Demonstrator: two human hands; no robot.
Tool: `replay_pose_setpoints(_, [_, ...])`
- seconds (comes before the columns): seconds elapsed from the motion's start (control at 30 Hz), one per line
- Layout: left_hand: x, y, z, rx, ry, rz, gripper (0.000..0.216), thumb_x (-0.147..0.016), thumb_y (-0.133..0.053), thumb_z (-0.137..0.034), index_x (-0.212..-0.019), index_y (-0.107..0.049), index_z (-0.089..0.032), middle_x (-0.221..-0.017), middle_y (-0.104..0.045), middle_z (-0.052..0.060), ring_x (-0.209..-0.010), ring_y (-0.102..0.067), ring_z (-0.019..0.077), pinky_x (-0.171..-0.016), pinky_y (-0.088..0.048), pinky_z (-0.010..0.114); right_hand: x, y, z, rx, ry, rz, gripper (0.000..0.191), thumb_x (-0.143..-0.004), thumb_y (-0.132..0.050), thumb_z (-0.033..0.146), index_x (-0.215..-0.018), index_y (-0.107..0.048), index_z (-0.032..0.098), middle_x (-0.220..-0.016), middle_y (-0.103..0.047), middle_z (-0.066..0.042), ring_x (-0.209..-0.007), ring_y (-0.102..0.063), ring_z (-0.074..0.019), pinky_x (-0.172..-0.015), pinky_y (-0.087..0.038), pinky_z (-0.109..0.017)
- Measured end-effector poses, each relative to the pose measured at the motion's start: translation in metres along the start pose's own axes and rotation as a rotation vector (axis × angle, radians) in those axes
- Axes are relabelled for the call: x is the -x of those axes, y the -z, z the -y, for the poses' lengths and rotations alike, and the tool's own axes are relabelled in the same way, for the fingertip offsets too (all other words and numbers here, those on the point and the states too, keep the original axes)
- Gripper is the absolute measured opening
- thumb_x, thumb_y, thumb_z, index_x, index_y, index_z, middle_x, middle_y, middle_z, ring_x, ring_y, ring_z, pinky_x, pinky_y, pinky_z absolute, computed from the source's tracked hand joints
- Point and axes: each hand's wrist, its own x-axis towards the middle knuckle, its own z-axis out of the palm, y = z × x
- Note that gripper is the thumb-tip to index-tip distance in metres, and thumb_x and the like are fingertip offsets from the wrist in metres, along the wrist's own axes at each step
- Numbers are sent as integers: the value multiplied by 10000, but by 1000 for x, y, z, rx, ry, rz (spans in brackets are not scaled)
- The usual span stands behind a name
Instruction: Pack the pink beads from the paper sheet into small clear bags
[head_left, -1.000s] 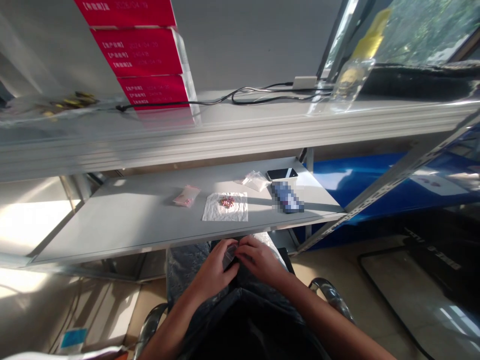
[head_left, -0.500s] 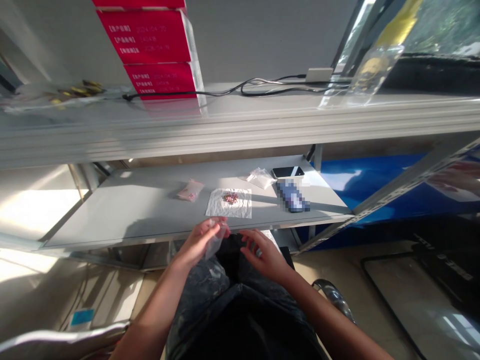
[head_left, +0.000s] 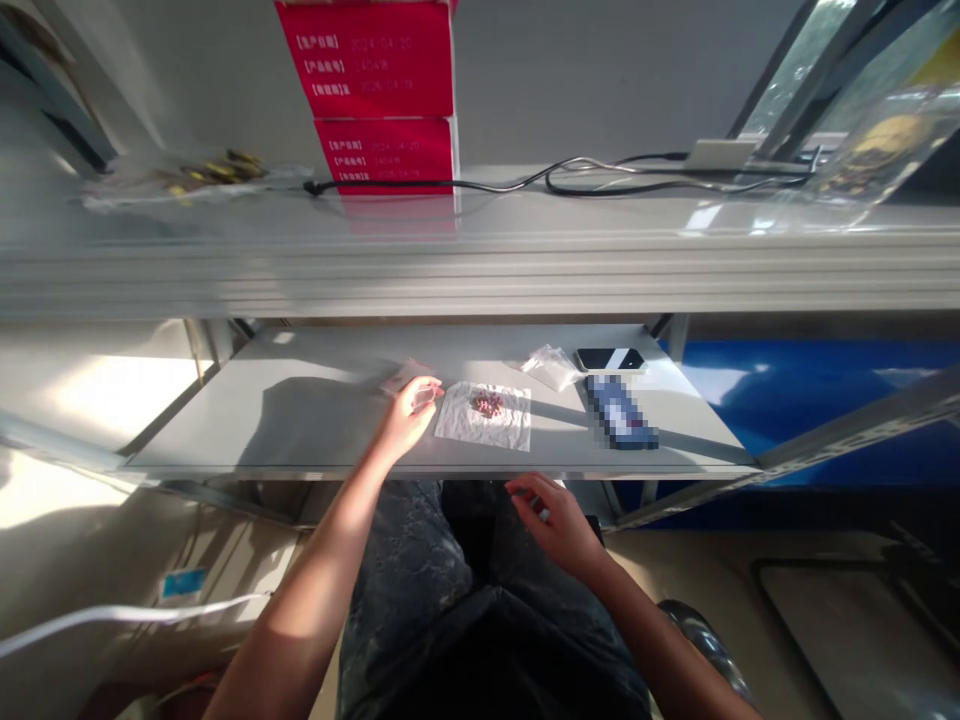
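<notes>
My left hand point(head_left: 409, 415) is over the shelf, its fingers closed on a small clear plastic bag point(head_left: 424, 398). Just behind those fingers lies a small bag with pinkish contents point(head_left: 399, 376), partly covered by the hand. To the right, a crumpled whitish sheet point(head_left: 457, 425) is spread flat, bearing a little heap of reddish beads point(head_left: 487, 404). My right hand point(head_left: 551, 520) hangs in front of the shelf edge above my lap, fingers loosely bent and apart, with nothing visible in them.
Clear plastic bags point(head_left: 553, 368), a phone point(head_left: 611, 360) and a blurred-out blue item point(head_left: 621, 412) lie on the right of the lower shelf point(head_left: 202, 440). Above, the upper shelf point(head_left: 525, 275) holds red boxes point(head_left: 382, 150), a black cable point(head_left: 510, 187) and a clear container point(head_left: 885, 150).
My left hand has moved forward from above my lap to the pinkish bag, carrying the clear bag. My right hand stays by the shelf edge. The view has turned slightly left.
</notes>
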Motion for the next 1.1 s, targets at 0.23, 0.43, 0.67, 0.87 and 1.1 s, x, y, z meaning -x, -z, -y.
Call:
replay_pose_setpoints(0.23, [9, -30, 14, -411, -224, -41, 253, -840, -602, -150, -1081, -629, -221, -1037, -735, 59, -1006, -696, 230, -946, -535, 360, -80, 18, 3, 137, 120, -135, 192, -979, -533, 257, -1051, -706, 212, -945, -710, -68, -772, -661, -179, -665, -515, -266])
replay_pose_setpoints(0.43, [15, -36, 19, -449, -255, -35, 248, -857, -587, -127, -1078, -622, -233, -1016, -730, 55, -988, -694, 233, -942, -526, 360, -139, 22, -23, 410, -19, -179, 174, -877, -573, 173, -971, -718, 194, -956, -707, -60, -744, -629, -165, -735, -477, -273])
replay_pose_setpoints(0.67, [12, -32, 26, -323, -172, -13, 503, -840, -657, -204, -1323, -515, -220, -1031, -714, 67, -1011, -691, 252, -958, -528, 385, -144, 10, -13, 530, -136, -136, 87, -884, -610, 210, -836, -679, 186, -889, -672, -42, -732, -589, -147, -677, -402, -240])
replay_pose_setpoints(0.87, [10, -29, 25, -294, -186, 33, 482, -811, -675, -194, -1274, -545, -216, -1038, -673, 69, -1031, -664, 254, -999, -503, 405, -152, 11, -10, 564, -172, -78, 154, -899, -646, 307, -825, -687, 178, -854, -685, -49, -741, -599, -160, -684, -393, -246])
replay_pose_setpoints(1.1, [11, -23, 19, -203, -161, 88, 473, -826, -686, -248, -1277, -555, -197, -1131, -662, 95, -1100, -639, 263, -1031, -489, 415, -157, 14, -13, 555, -171, -42, 115, -875, -622, 220, -820, -710, 172, -840, -709, -43, -751, -606, -162, -686, -394, -241])
